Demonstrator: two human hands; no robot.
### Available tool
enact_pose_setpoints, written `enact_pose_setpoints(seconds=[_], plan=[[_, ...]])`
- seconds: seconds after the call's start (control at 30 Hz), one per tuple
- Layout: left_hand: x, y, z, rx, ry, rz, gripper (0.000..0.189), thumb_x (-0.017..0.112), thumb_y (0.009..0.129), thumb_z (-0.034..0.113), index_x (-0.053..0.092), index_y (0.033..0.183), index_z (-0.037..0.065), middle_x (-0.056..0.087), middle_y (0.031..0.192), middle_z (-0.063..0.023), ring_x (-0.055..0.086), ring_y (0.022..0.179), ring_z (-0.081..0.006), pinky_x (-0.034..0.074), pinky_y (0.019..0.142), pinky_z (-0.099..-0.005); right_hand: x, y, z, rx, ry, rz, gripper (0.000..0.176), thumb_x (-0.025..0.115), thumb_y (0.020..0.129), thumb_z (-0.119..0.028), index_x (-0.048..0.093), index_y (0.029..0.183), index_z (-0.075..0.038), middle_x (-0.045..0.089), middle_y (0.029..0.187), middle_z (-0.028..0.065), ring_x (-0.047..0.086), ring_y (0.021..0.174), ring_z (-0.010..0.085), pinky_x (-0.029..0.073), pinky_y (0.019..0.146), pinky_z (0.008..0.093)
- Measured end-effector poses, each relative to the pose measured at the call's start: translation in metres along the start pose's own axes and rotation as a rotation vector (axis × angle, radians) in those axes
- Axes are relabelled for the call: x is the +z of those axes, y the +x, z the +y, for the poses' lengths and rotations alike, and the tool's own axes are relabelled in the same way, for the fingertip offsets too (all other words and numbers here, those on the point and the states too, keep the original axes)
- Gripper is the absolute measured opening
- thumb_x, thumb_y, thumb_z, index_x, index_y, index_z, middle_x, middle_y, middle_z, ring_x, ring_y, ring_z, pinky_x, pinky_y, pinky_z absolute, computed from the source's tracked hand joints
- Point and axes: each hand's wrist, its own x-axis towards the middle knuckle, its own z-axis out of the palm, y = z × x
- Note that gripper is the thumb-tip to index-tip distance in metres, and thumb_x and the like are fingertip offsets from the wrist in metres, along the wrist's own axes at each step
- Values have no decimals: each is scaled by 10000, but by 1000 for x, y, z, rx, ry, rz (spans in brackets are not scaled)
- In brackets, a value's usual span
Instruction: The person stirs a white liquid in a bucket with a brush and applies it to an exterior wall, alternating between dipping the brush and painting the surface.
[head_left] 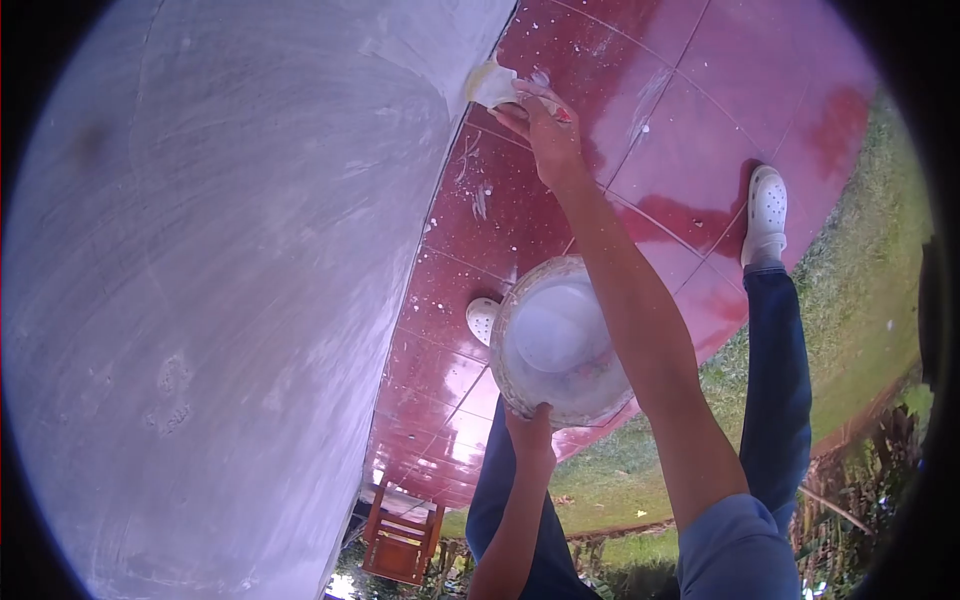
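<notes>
Near the top, my right hand [545, 125] is closed on a pale sponge-like piece [491, 84], white with a yellowish edge, at the line where the grey wall [250, 250] meets the red tiles. My left hand [530, 425] grips the near rim of a round basin [555, 335], with its thumb over the edge. Whitish, cloudy material shows inside the basin, and my right forearm passes over its right side.
Red floor tiles [700, 60] carry white splashes and wet shine. White clogs [767, 205] are on the person's feet. Grass [850, 300] borders the tiles at right. A wooden chair [400, 540] stands at the bottom left.
</notes>
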Motion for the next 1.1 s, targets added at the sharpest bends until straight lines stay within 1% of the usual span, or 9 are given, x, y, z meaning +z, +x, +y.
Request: enact_pose_setpoints(seconds=[0.17,0.23,0.27,0.33,0.53,0.63,0.87,0.93,1.1], plan=[[3,1,-3,-1,53,3,748,544,763,-94,301,1447,82,495,1274,-145,586,1133,-288,631,806,-412,55,-71,-94,-155,145,-233,286,531,982,-94,566,1230,46,597,1210,204,658,1060,302,565,967,381],[11,-1,3,1,-4,11,749,547,761,-92,299,1448,79,494,1278,-154,581,1139,-297,626,818,-430,49,-82,-114,-135,480,-475,340,513,988,-89,500,1300,45,579,1233,227,652,1081,338,551,998,428],[12,-3,4,-2,6,15,749,547,761,-92,299,1448,79,494,1278,-154,581,1139,-297,626,818,-430,50,-79,-107,-134,486,-465,340,513,988,-89,500,1300,45,579,1233,227,652,1081,338,551,998,428],[18,-7,8,-44,-48,74,638,558,749,-102,402,1362,-19,538,1251,-129,542,1134,-218,415,1011,-321,51,-58,-80,-20,525,-489,383,512,988,-79,448,1346,40,570,1241,242,639,1108,362,554,995,447],[17,-7,8,-65,-28,78,646,550,748,-110,394,1368,-18,529,1256,-129,541,1140,-219,418,1015,-321,-13,3,30,151,542,-166,356,531,974,-66,496,1314,34,578,1225,224,656,1072,317,584,947,414],[16,-9,6,-37,-62,47,646,549,751,-110,392,1370,-16,530,1257,-129,542,1141,-219,425,1010,-323,-23,5,41,84,-23,19,234,558,942,-19,609,1157,57,634,1135,209,685,978,260,609,892,365],[18,-9,6,-50,-78,55,659,547,753,-102,382,1385,-13,527,1271,-131,540,1158,-225,437,1006,-327,47,-72,-66,-42,322,-162,254,502,986,-64,538,1210,50,593,1186,238,656,1076,304,600,909,360],[20,-10,6,-76,-71,72,673,544,754,-105,371,1398,-12,517,1294,-135,534,1176,-231,434,1014,-330,42,-83,-85,-86,688,-413,289,490,1000,-82,480,1265,33,545,1252,279,620,1144,371,581,959,394],[18,-12,2,-58,-111,54,680,548,764,-105,361,1411,-13,508,1318,-143,527,1195,-239,440,1018,-338,30,-39,8,182,688,-254,326,503,1002,-91,451,1302,26,550,1258,267,625,1128,367,564,991,401]])
